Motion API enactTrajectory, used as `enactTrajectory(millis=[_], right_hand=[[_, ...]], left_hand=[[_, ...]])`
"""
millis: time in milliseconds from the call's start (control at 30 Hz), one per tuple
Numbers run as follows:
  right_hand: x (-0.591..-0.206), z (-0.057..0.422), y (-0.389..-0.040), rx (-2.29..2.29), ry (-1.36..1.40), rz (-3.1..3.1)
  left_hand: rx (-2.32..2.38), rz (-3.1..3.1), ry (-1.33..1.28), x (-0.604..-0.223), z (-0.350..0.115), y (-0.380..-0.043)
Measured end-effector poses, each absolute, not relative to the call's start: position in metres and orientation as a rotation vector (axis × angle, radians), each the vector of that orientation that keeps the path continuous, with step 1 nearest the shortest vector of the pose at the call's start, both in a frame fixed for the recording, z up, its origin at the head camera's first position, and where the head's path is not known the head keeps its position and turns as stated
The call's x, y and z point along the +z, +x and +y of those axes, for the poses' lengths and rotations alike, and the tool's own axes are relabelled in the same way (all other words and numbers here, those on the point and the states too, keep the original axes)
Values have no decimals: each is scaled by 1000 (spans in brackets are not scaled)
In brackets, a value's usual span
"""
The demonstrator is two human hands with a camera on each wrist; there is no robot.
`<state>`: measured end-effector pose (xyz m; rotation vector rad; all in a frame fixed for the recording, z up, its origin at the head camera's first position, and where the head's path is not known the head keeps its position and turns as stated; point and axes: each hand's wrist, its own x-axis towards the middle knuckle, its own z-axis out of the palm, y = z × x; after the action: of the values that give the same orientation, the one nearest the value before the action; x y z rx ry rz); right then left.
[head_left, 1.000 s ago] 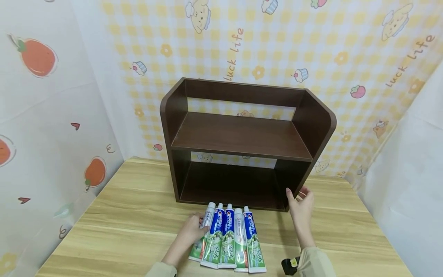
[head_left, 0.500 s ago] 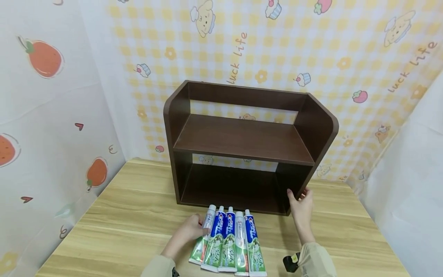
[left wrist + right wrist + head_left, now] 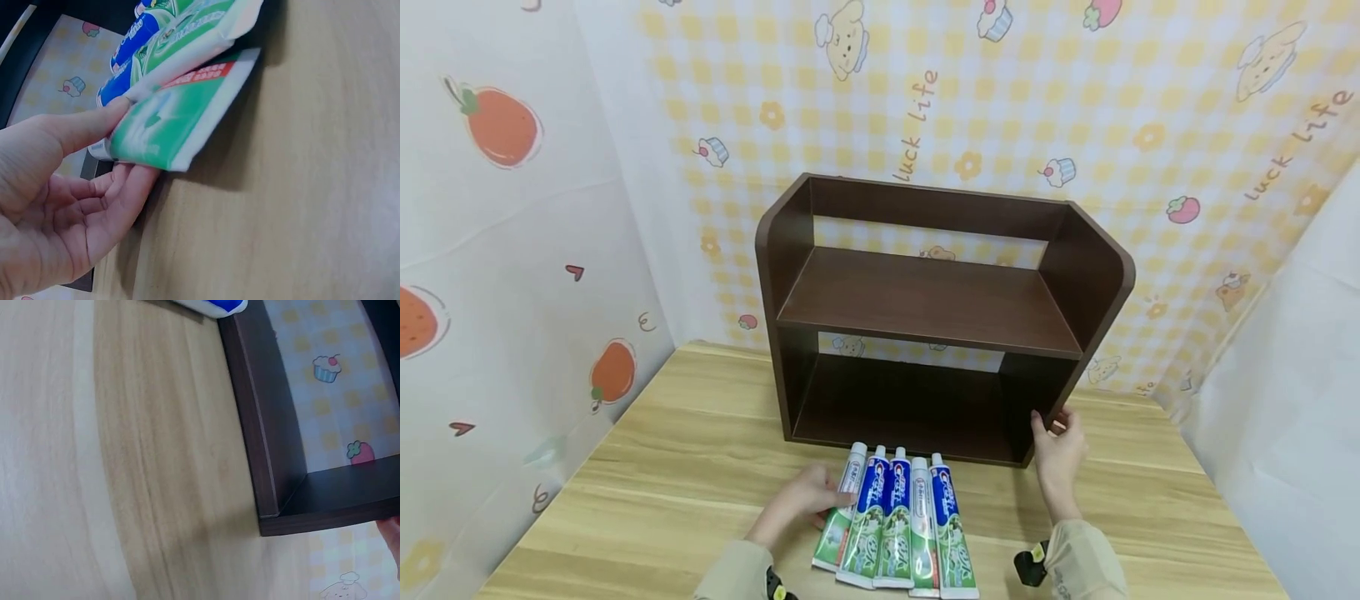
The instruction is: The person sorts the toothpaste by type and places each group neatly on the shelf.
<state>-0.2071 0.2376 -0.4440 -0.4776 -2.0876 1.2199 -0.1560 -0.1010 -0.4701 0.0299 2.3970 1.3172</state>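
Five toothpaste tubes lay before the shelf; the left hand pinched the leftmost tube, the right hand gripped the shelf, and lifting risked dragging the close-set neighbouring tube

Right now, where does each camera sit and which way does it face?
Head: on the head, facing forward and down at shelf and toothpaste tubes; left hand, right hand and sleeves show.
Left wrist: on that wrist, facing the pinched tube; left hand shows.
Right wrist: on that wrist, facing shelf corner; right hand barely shows.
Head and left wrist share left hand and tubes.
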Motion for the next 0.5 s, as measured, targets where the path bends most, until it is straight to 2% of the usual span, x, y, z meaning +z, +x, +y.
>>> enactTrajectory(millis=[500], right_hand=[[-455, 242, -209, 1132, -384, -2073]], left_hand=[[1402, 2292, 186, -476, -111, -153]])
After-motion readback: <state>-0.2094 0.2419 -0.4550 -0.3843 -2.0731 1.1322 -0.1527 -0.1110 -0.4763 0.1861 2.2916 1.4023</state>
